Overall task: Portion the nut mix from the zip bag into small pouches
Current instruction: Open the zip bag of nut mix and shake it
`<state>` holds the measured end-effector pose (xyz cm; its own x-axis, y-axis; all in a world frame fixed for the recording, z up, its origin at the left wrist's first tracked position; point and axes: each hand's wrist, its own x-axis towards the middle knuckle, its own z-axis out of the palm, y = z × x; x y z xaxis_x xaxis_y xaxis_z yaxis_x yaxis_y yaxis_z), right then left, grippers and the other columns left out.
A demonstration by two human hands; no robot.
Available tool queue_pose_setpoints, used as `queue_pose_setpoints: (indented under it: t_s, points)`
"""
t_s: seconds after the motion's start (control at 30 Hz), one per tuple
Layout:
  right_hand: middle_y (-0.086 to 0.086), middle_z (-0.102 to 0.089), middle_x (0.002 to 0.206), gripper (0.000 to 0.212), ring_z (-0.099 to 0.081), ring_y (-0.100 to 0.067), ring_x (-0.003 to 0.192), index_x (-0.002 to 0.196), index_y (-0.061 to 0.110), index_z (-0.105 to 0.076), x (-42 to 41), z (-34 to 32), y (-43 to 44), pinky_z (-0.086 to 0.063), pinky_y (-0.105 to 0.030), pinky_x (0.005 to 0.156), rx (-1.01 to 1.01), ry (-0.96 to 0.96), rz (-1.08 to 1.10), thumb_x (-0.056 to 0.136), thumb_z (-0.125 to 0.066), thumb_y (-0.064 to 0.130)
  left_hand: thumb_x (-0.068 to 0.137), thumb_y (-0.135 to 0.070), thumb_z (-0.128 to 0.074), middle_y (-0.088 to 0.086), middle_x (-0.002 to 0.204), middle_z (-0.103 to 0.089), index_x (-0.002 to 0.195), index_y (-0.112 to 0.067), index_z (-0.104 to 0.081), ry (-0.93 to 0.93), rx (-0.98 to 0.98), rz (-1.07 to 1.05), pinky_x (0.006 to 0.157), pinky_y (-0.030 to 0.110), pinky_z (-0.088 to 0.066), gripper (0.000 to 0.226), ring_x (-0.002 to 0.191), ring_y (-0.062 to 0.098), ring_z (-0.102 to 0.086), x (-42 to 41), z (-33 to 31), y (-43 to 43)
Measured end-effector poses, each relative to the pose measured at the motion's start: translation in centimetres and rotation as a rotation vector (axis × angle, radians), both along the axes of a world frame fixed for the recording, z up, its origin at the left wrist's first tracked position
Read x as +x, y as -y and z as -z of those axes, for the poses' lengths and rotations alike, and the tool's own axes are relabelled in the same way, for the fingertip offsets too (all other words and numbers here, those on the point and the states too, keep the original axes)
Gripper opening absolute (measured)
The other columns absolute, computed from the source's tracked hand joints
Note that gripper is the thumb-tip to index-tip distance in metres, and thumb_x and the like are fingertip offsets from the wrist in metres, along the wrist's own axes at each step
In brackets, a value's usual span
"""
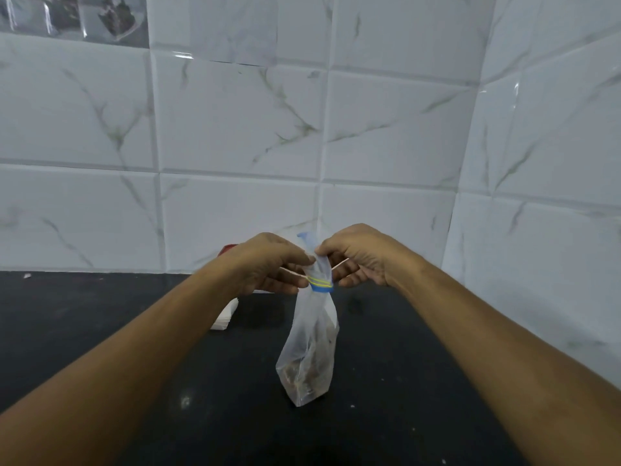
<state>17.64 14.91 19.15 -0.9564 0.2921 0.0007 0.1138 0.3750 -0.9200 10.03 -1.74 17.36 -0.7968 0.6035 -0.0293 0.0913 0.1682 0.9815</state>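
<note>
Pinching its gathered neck, left hand (268, 264) and right hand (359, 260) steady the zip bag (309, 358), lower center. Film should handle soft, light, slippery; grip at the rubber bands (321, 284).

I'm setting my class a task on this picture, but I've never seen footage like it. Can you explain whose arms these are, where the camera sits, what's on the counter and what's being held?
There is no machine here. These are a person's two bare arms, filmed by one camera worn on the head, looking forward and down. The left hand and the right hand both pinch the gathered neck of a clear zip bag, which stands on a dark countertop with brownish nut mix at its bottom. Yellow rubber bands circle the neck. Behind the left hand lie a white stack and something red, both partly hidden.
</note>
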Motion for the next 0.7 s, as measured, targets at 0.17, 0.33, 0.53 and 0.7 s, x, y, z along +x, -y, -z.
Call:
queue_pose_setpoints:
  t_s: [0.17,0.33,0.53,0.7]
  points:
    - [-0.015,-0.069,0.081,0.005,-0.063,-0.016,0.049,0.094,0.002,-0.068,-0.3,0.4,-0.5,-0.053,-0.024,0.047,-0.077,-0.010,0.019,0.093,-0.068,0.007,0.093,-0.017,-0.073,0.013,0.082,-0.076,0.102,0.004,-0.073,-0.021,-0.180,0.100,0.055,0.027,-0.058,0.023,0.059,0.016,-0.068,0.7,-0.2,0.6]
    - [-0.015,-0.072,0.070,0.003,-0.072,-0.017,0.052,0.097,-0.004,-0.065,-0.6,0.8,-1.2,-0.057,-0.024,0.045,-0.415,-0.093,0.046,0.097,-0.063,-0.003,0.095,-0.004,-0.066,0.013,0.074,-0.075,0.096,0.001,-0.069,0.224,0.202,-0.095,0.051,0.023,-0.059,0.005,0.057,0.014,-0.072,-0.4,0.6,0.2]
    - [-0.023,-0.076,0.089,0.018,-0.077,-0.031,0.078,0.117,-0.008,-0.060,-0.9,3.0,-2.5,-0.066,-0.039,0.062,-0.902,-0.279,0.140,0.102,-0.050,-0.009,0.100,0.004,-0.054,0.023,0.089,-0.076,0.102,0.009,-0.063,0.620,0.699,-0.161,0.064,0.035,-0.065,0.010,0.080,0.029,-0.077,-2.2,2.5,0.4]
    - [-0.019,-0.073,0.084,0.019,-0.070,-0.031,0.088,0.099,-0.004,-0.064,-1.2,4.9,-1.7,-0.059,-0.046,0.084,-1.143,-0.346,0.132,0.103,-0.045,-0.004,0.101,-0.004,-0.048,0.018,0.098,-0.074,0.107,0.004,-0.064,0.721,0.882,-0.086,0.079,0.044,-0.063,0.019,0.098,0.029,-0.074,-1.4,3.7,-0.6]
